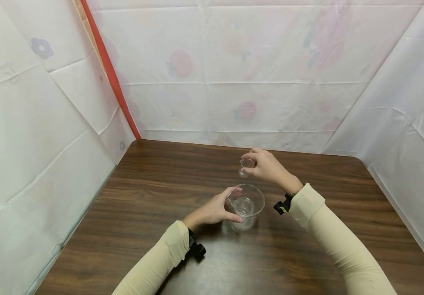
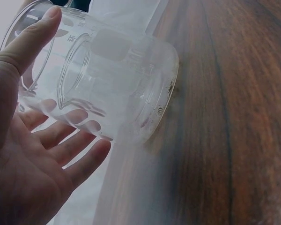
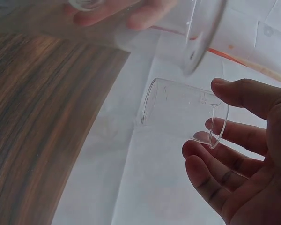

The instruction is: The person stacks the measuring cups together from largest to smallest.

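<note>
A large clear glass beaker (image 1: 249,221) stands on the table, with a smaller beaker (image 2: 79,70) nested inside it. My left hand (image 1: 215,209) holds the large beaker from the left, thumb on the near side and fingers around the far side. Just beyond its rim, my right hand (image 1: 269,167) pinches a small clear beaker (image 3: 178,110) near its rim between thumb and fingers. That small beaker hangs upright above the table, and the right wrist view shows nothing inside it. Printed marks show on the large beaker's wall in the left wrist view.
The dark wood-grain table (image 1: 142,188) is enclosed by white patterned sheets (image 1: 212,73) at the back and both sides. A red strip (image 1: 110,69) runs down the back left corner. Each wrist carries a small black camera (image 1: 196,249).
</note>
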Demonstrator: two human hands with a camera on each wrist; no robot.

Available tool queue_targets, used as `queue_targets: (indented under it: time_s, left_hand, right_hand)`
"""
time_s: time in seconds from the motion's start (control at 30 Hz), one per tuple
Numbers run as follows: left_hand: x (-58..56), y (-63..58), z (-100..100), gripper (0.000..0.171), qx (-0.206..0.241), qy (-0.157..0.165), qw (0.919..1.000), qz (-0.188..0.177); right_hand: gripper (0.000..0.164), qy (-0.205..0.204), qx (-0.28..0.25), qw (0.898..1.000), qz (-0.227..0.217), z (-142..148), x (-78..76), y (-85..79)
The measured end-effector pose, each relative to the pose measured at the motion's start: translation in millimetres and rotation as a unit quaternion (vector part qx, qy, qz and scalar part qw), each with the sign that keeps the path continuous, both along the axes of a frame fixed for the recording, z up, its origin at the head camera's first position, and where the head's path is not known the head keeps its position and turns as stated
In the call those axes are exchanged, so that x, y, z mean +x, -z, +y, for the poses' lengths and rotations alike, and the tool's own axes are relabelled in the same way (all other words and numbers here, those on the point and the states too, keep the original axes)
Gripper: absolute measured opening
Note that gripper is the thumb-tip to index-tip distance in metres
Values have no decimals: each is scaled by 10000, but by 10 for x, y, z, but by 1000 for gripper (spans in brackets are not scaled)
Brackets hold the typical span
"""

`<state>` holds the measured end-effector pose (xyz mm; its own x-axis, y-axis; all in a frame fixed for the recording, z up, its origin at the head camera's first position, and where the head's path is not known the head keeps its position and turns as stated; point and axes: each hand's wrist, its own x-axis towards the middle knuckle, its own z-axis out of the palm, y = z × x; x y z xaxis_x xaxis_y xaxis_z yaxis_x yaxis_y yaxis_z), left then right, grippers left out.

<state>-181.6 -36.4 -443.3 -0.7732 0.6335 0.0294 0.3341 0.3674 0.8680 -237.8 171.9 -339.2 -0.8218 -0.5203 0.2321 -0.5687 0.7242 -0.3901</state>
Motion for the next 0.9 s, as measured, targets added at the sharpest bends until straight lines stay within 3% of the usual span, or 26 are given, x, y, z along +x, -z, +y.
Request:
queue_targets:
  time_s: [0.9]
  left_hand:
    - [3,-17,-11,88,0,-4,10000,-36]
  right_hand:
    - [36,-184,-151,9989,410,-15,136,-129]
